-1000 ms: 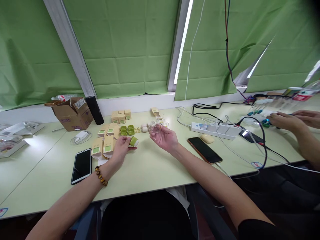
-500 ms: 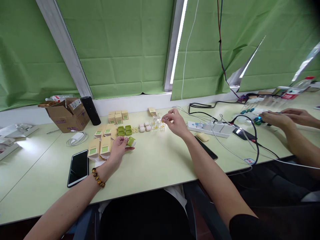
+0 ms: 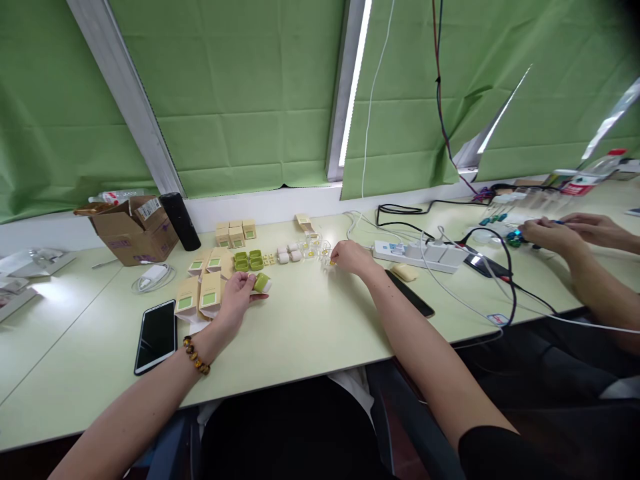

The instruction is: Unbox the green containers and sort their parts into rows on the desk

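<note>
Pinching a green-and-white piece (image 3: 263,283), the left grip (image 3: 239,293) held it over the desk (image 3: 300,327). That piece looked joined; beyond the grip, green trays (image 3: 257,265), pale blocks (image 3: 295,255) and clear cups (image 3: 311,253) lay separate. Its white end pointed right, away from the fingers, long axis seemingly likewise. The right grip (image 3: 353,256) bunched beside the cups; whether it held one was unclear.

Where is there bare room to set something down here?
The pale table is bare between the left hand and right hand, down to its front edge. Another patch lies left of the white-edged black phone, nearer than the white coiled-cable charger. Crowding runs from the tan paper boxes across to the clear plastic pieces, and around the white power strip.
</note>
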Available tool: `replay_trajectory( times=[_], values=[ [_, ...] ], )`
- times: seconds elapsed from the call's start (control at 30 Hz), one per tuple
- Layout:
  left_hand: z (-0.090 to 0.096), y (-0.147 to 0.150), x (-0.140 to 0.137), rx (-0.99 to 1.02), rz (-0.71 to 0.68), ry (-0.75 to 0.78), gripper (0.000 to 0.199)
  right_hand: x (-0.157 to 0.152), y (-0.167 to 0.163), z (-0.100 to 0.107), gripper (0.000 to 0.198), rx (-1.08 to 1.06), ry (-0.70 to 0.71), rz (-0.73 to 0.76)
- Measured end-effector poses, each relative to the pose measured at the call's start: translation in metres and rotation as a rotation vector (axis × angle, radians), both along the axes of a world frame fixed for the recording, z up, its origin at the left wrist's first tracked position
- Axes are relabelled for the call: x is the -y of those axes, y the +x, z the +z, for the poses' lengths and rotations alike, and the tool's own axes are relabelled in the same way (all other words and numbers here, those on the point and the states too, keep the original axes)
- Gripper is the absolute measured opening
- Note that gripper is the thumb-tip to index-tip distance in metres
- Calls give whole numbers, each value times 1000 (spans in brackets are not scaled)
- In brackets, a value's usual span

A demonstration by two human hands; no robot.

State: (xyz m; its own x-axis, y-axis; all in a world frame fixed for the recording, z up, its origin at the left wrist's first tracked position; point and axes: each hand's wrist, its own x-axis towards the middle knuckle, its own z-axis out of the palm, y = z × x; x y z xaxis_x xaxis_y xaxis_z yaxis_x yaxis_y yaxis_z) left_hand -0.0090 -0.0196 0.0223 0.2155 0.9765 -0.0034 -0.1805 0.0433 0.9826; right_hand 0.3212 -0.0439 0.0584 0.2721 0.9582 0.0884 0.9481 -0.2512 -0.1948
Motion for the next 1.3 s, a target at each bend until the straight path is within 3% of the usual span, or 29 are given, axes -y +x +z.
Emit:
replay_trajectory(
  times=[0.57, 0.63, 0.73, 0.8, 0.87, 1.07, 1.2, 1.3],
  values=[
    [0, 1, 1, 15, -8, -11, 24, -2, 2, -7, 23, 28, 87, 39],
    [0, 0, 1, 17, -13, -11, 23, 1, 2, -1, 23, 49, 207, 9],
    [1, -1, 2, 45, -21, -8, 22, 6, -4, 8, 25, 24, 528, -29],
    [2, -1, 3, 90, -39, -20, 21, 9, -13, 10, 25, -38, 696, 5],
    [4, -1, 4, 142, -70, -52, 17, 11, -28, 4, 23, -115, 769, 97],
    [11, -1, 8, 250, -107, -119, 7, 18, -101, -28, 13, -502, 698, 461],
    [12, 0, 5, 299, -122, -91, 10, 20, -142, -34, 25, -875, 563, 509],
    [11, 0, 3, 311, -116, -53, 14, 19, -159, -33, 34, -974, 515, 497]
  ],
)
